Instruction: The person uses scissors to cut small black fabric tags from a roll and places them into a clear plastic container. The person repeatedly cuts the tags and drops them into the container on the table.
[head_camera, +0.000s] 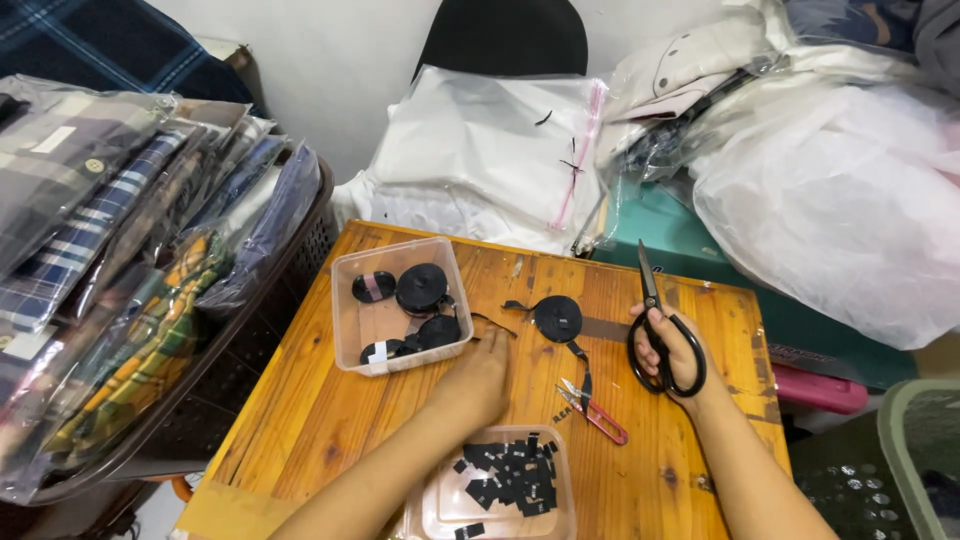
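Gripping the large black-handled steel scissors (655, 330), the right hand (672, 352) had its fingers through the handle loops, blades shut and pointing away from the person, up toward the far table edge. Left hand (478, 380) lay palm-down on the orange-brown wooden table (320, 420), fingers together and stretched toward the end of a black ribbon strip (493, 322); contact with the strip couldn't be confirmed, fingertips hid it.

Black ribbon roll (558, 318) sat flat on the table between the two hands, loose tail trailing down toward a small red-handled thread snip (598, 414), which lay just right of the left hand. A grey strip ran from the roll toward the scissors.

Clear square plastic container (345, 330) stood just left of the left hand, holding several more black ribbon rolls (422, 288). Clear shallow plastic tray (440, 510) sat at the near edge between the forearms, filled with small cut black ribbon pieces (510, 478).

Surroundings: dark woven basket (300, 240) left of the table, stacked with folded plaid fabrics in clear bags (100, 220). Clear plastic zip bags (480, 150) piled beyond the far edge, a big white plastic bag bundle (850, 200) at right, a teal box (660, 230) under it. Green perforated bin (905, 440) at lower right.
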